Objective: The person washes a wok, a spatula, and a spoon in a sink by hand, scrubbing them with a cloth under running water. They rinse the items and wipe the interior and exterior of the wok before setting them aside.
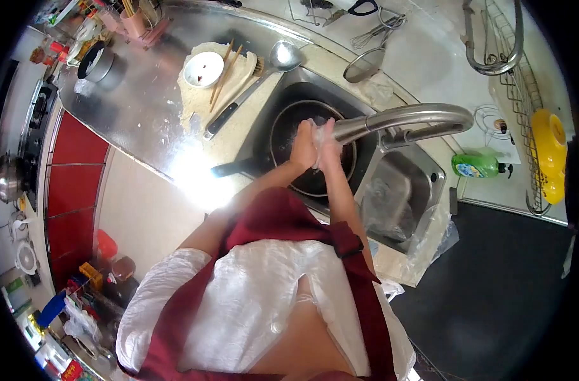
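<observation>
My left hand [304, 150] and my right hand [329, 151] are close together in the sink, beneath the end of the curved metal faucet [423, 114]. Their fingers are closed in around something whitish and shiny. Whether that is foam, running water or a wet cloth, I cannot make out. Under my hands a dark frying pan [286, 127] lies in the larger sink basin [308, 82], its handle [235, 167] reaching out over the left rim.
Left of the sink are a ladle [285, 56], a white bowl [203, 69], chopsticks [221, 76] and a beige cloth [191, 101]. The smaller basin [394, 171] holds clear plastic. A green soap bottle [477, 166] and a strainer [364, 65] lie beyond the sink.
</observation>
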The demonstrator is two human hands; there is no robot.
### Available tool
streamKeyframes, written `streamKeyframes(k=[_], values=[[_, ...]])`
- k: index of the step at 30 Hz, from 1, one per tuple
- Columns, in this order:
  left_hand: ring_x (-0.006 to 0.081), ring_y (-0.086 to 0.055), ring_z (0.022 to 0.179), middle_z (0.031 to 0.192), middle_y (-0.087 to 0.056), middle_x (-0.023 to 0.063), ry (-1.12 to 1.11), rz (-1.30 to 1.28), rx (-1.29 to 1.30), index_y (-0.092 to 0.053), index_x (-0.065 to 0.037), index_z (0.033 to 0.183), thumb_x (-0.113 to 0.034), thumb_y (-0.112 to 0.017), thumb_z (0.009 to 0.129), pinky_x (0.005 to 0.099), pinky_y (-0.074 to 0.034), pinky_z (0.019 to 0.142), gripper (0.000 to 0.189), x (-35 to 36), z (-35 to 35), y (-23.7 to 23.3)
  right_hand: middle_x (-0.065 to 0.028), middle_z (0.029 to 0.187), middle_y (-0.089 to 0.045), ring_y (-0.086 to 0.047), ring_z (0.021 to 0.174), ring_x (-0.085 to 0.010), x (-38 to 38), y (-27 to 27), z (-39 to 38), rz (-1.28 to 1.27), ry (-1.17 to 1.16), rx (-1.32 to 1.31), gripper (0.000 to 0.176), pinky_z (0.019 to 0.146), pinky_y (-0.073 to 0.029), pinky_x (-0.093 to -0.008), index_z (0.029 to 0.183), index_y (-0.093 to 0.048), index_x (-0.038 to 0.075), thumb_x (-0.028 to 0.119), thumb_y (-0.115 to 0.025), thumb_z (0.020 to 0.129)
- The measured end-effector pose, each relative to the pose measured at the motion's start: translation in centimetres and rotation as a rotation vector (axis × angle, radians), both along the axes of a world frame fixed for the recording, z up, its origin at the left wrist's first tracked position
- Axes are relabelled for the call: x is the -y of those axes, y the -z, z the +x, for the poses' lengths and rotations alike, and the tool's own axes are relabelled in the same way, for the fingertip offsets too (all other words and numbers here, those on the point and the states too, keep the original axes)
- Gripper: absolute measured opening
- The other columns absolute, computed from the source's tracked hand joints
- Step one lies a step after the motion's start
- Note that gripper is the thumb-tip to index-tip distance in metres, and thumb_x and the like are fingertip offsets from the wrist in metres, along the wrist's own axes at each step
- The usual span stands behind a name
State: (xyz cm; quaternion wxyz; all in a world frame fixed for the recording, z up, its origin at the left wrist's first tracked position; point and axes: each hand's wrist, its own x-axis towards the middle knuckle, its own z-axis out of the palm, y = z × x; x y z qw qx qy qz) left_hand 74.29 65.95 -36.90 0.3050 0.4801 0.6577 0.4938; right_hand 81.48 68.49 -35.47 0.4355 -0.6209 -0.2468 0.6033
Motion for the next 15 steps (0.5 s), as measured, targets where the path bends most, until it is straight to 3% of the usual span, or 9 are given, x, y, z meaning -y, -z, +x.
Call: streamKeyframes(k=[3, 5, 7, 8, 9, 11, 13, 15], values=[[0.0432, -0.051, 0.095, 0.100, -0.052, 0.0271, 0.025, -0.065, 0.027, -0.047, 0.001, 0.100, -0.023, -0.046, 0.089, 0.0447, -0.041, 0.082, 0.027, 0.3, -0.7, -0.3, -0.0053, 0.101, -0.055, -0.054, 0.092, -0.0162, 0.0, -0.6, 0.2, -0.034, -0.049, -0.215, 0.062, 0.083, -0.046, -0.0315, 0.112, -0.051, 0.004, 0.056, -0.056, 0.081], [0.0423, -0.051, 0.098, 0.104, -0.053, 0.0266, 0.023, -0.086, 0.073, -0.047, 0.001, 0.102, -0.025, -0.048, 0.089, 0.0436, -0.041, 0.082, 0.030, -0.2, -1.7, -0.1, -0.0049, 0.099, -0.056, -0.055, 0.092, -0.0189, -0.8, 1.3, 0.8, -0.065, -0.030, -0.276, 0.054, 0.085, -0.045, -0.0327, 0.113, -0.051, 0.005, 0.052, -0.051, 0.086], [0.0405, -0.052, 0.100, 0.110, -0.052, 0.0267, 0.267, -0.291, 0.009, -0.048, 0.002, 0.109, -0.031, -0.046, 0.089, 0.0430, -0.041, 0.084, 0.039, -0.4, -3.2, 0.2, -0.0068, 0.104, -0.057, -0.056, 0.095, -0.0221, -1.0, 2.4, 1.8, 0.013, -0.157, -0.454, 0.047, 0.086, -0.045, -0.0334, 0.115, -0.050, 0.005, 0.045, -0.044, 0.091], [0.0379, -0.052, 0.103, 0.116, -0.052, 0.0250, 0.302, -0.243, -0.092, -0.046, 0.001, 0.118, -0.035, -0.047, 0.088, 0.0400, -0.040, 0.088, 0.047, 0.1, -3.8, 0.2, -0.0080, 0.110, -0.056, -0.055, 0.100, -0.0238, -1.5, 2.8, 2.3, 0.028, -0.263, -0.441, 0.044, 0.089, -0.044, -0.0349, 0.117, -0.049, 0.005, 0.041, -0.038, 0.094], [0.0379, -0.052, 0.103, 0.116, -0.052, 0.0250, 0.297, -0.247, -0.088, -0.046, 0.001, 0.118, -0.035, -0.047, 0.088, 0.0400, -0.040, 0.088, 0.047, 0.4, -4.3, 0.7, -0.0080, 0.110, -0.056, -0.055, 0.100, -0.0238, -1.6, 2.4, 2.6, 0.023, -0.268, -0.439, 0.044, 0.089, -0.044, -0.0349, 0.117, -0.049, 0.005, 0.041, -0.038, 0.094], [0.0359, -0.052, 0.106, 0.116, -0.053, 0.0222, 0.276, -0.108, -0.321, -0.044, 0.001, 0.123, -0.035, -0.049, 0.087, 0.0366, -0.040, 0.093, 0.051, 1.4, -5.3, 1.6, -0.0051, 0.109, -0.058, -0.054, 0.102, -0.0197, -1.6, 1.6, 2.8, -0.040, -0.202, -0.711, 0.030, 0.088, -0.044, -0.0335, 0.112, -0.054, 0.007, 0.025, -0.057, 0.088], [0.0344, -0.053, 0.106, 0.115, -0.055, 0.0196, 0.276, -0.104, -0.349, -0.046, 0.000, 0.122, -0.033, -0.051, 0.086, 0.0357, -0.040, 0.093, 0.048, 2.1, -6.2, 2.0, -0.0045, 0.108, -0.058, -0.052, 0.106, -0.0196, -1.2, 1.4, 2.5, 0.000, -0.216, -0.657, 0.035, 0.092, -0.041, -0.0339, 0.115, -0.052, 0.006, 0.028, -0.055, 0.088], [0.0329, -0.055, 0.103, 0.114, -0.057, 0.0179, 0.278, -0.227, 0.104, -0.052, -0.001, 0.117, -0.028, -0.053, 0.086, 0.0357, -0.042, 0.091, 0.042, 2.4, -6.9, 2.2, -0.0090, 0.115, -0.054, -0.053, 0.105, -0.0245, -1.0, 1.4, 2.5, 0.032, -0.223, -0.552, 0.037, 0.091, -0.044, -0.0381, 0.120, -0.047, 0.005, 0.026, -0.052, 0.090]])
